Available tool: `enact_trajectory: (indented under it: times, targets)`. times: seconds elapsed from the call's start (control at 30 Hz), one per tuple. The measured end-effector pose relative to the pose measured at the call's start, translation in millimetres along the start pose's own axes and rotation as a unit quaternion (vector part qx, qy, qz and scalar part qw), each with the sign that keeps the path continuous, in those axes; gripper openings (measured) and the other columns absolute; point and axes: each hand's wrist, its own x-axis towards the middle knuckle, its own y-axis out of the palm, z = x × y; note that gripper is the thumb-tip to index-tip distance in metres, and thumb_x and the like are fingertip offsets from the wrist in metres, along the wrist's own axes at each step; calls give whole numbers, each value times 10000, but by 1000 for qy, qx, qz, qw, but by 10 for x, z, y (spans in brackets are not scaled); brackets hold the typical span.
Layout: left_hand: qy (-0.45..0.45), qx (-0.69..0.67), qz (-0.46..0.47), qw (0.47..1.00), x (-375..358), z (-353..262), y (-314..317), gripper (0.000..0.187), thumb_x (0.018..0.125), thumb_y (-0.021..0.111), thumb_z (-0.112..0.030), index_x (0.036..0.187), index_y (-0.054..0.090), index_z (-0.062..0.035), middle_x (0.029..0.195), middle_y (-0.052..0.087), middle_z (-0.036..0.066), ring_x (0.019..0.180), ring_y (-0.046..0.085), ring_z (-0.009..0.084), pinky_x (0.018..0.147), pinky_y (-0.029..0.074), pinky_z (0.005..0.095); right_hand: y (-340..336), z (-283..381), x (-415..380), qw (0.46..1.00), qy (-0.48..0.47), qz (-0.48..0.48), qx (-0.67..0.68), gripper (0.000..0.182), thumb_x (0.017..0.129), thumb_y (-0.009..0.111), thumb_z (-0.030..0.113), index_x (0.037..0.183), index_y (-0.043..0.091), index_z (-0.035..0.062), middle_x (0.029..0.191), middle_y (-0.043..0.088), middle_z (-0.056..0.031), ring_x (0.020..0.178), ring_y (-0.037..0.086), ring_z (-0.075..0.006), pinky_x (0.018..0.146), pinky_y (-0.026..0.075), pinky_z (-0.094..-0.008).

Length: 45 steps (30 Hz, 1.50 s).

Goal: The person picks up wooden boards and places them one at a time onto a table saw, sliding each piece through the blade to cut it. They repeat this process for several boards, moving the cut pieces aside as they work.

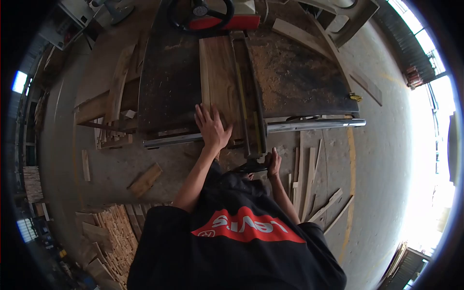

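A long wooden board [218, 72] lies on the dark machine table [166, 82], its left side away from the metal fence and its right side along it. My left hand [212, 129] rests flat on the near end of the board with its fingers spread. At the near end of the fence [247, 96] is a dark handle [251, 166]. My right hand [274, 163] is at the right side of this handle, its fingers curled against it and partly hidden.
A black handwheel [200, 10] stands at the table's far edge. Sawdust [285, 77] covers the table right of the fence. A metal rail [316, 125] runs along the near edge. Wood strips [307, 183] lie on the floor at right, stacked pieces [118, 237] at lower left.
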Motion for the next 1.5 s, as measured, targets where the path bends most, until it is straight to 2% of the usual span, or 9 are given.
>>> enact_trajectory:
  times: [0.1,0.33,0.63,0.73,0.97,1.13,1.4,1.47,1.5]
  targets:
    - [-12,-12,-10,1000,-21,8,22,972,919,710,-558,1572,352,67,1592,240,431,1531,199,556,1221,219,655,-203,-424,189,971,122,66,195,688,1056,409,639,569,347,156,519,321,14,467,289,-142,484,234,-345]
    - [-7,-6,-36,999,-41,47,51,963,933,692,-562,1576,342,64,1592,239,429,1512,243,558,1227,242,621,-104,-666,167,907,147,79,387,713,1055,328,686,573,308,161,506,294,2,464,275,-170,491,243,-361]
    - [-15,9,-26,1000,-48,68,89,948,942,680,-550,1563,348,85,1594,235,428,1514,245,549,1240,239,597,-119,-593,132,933,140,72,325,676,1076,361,631,583,328,169,524,299,5,478,300,-165,505,289,-355]
    - [-19,12,-18,1000,-56,27,59,944,944,676,-548,1561,348,87,1597,225,428,1514,247,548,1241,237,598,-42,-479,53,965,99,-30,242,663,1079,381,606,580,334,173,528,308,5,485,331,-158,505,308,-345]
    - [-15,12,-16,1000,10,23,42,929,961,657,-549,1553,349,97,1592,212,439,1505,247,568,1234,244,615,-31,-498,59,927,132,16,350,627,1077,421,563,580,339,189,516,311,17,447,311,-146,469,303,-342]
    - [-11,11,-12,1000,54,20,38,940,965,657,-551,1540,344,124,1578,220,454,1497,258,577,1226,265,619,-68,-414,33,946,154,-67,279,567,1067,492,509,611,344,207,516,316,38,438,317,-130,466,300,-334]
    - [-3,28,-35,999,1390,275,443,938,973,646,-546,1511,355,166,1547,252,482,1493,255,590,1219,258,640,2,-285,-6,946,186,-121,235,540,1060,503,496,628,336,218,529,316,46,432,326,-115,436,338,-325]
    - [-15,44,-34,998,1753,317,575,951,966,646,-558,1506,360,170,1546,255,486,1495,246,596,1223,244,643,-256,-591,-108,962,153,-136,181,381,1040,529,503,958,516,131,806,515,-39,599,508,-181,565,466,-368]
    - [-15,38,-25,999,1864,327,579,959,962,643,-567,1505,361,171,1549,251,486,1500,234,598,1226,235,645,-288,-618,-42,962,154,-146,169,394,1031,538,513,1000,552,121,851,545,-46,639,553,-201,591,503,-390]
